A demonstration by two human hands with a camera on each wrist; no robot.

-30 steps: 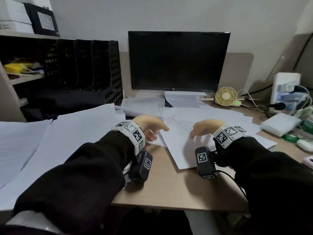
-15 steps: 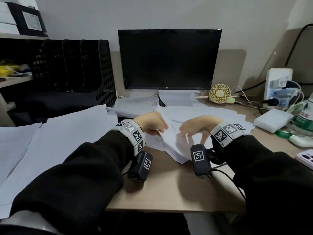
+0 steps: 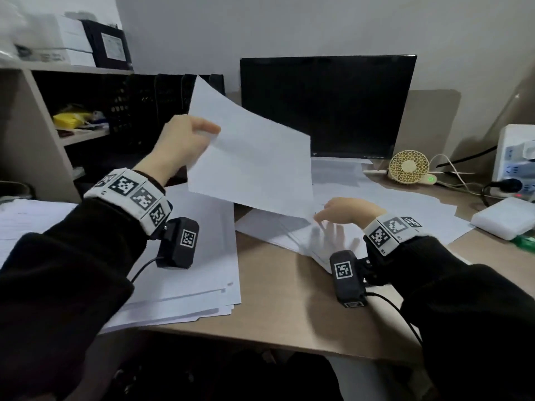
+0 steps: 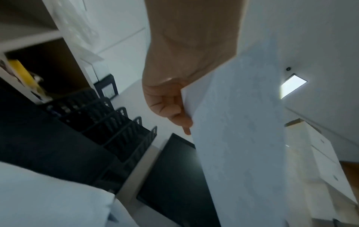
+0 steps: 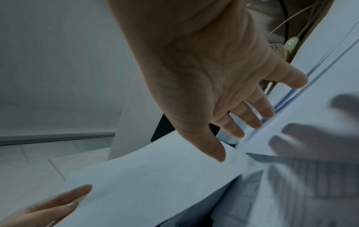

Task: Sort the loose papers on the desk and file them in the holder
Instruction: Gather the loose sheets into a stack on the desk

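My left hand (image 3: 202,134) pinches the edge of one white sheet (image 3: 252,157) and holds it in the air in front of the black mesh file holder (image 3: 139,111). The left wrist view shows the curled fingers (image 4: 170,107) on that sheet (image 4: 239,138), with the holder's slots (image 4: 116,130) below. My right hand (image 3: 333,215) is spread, fingers straight, low over the loose papers (image 3: 405,204) in the middle of the desk. In the right wrist view its palm (image 5: 223,99) hovers close to the papers (image 5: 320,76) and casts a shadow on them.
A dark monitor (image 3: 327,105) stands behind the papers. A thick paper stack (image 3: 188,270) lies at the left front. A small fan (image 3: 408,166), a power strip (image 3: 515,157) with cables and a white box (image 3: 503,215) sit at the right. A shelf unit (image 3: 43,111) stands at the left.
My left hand has lifted one sheet off the middle papers, up and to the left toward the holder. My right hand stays low over the papers, its fingers now spread.
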